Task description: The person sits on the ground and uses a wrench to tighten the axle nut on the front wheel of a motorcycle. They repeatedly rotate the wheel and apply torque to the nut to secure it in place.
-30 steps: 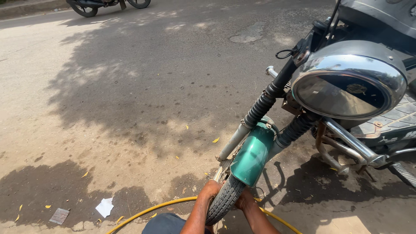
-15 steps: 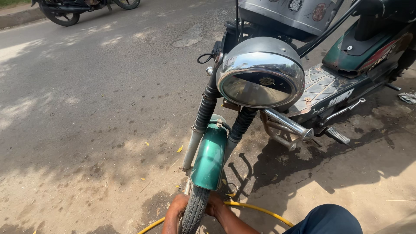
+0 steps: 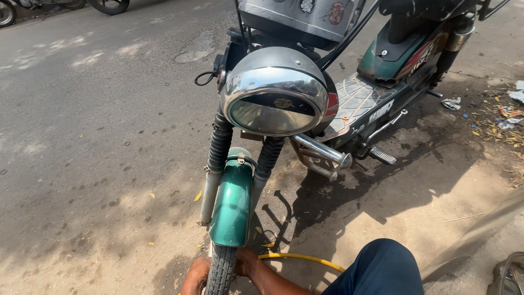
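We note the front tyre [image 3: 221,270] between both hands: left hand [image 3: 194,276] left of it, right hand [image 3: 246,264] right; hose [image 3: 305,258] apparently behind the right hand.

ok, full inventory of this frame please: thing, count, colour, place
moped: 1, green and black, centre to upper right, standing on dirt
headlight: 1, chrome rim, centre top
front mudguard: 1, green, below headlight
front tyre: 1, black, bottom centre
fork boots: 2, black, either side of mudguard
hose: 1, yellow, on ground right of tyre
parked two-wheeler's wheels: 2 partly visible, black, top left on the road
litter: scattered, mixed, right edge
knee: 1, dark blue trousers, bottom right
left hand: left of tyre, touching it
right hand: right of tyre, touching it
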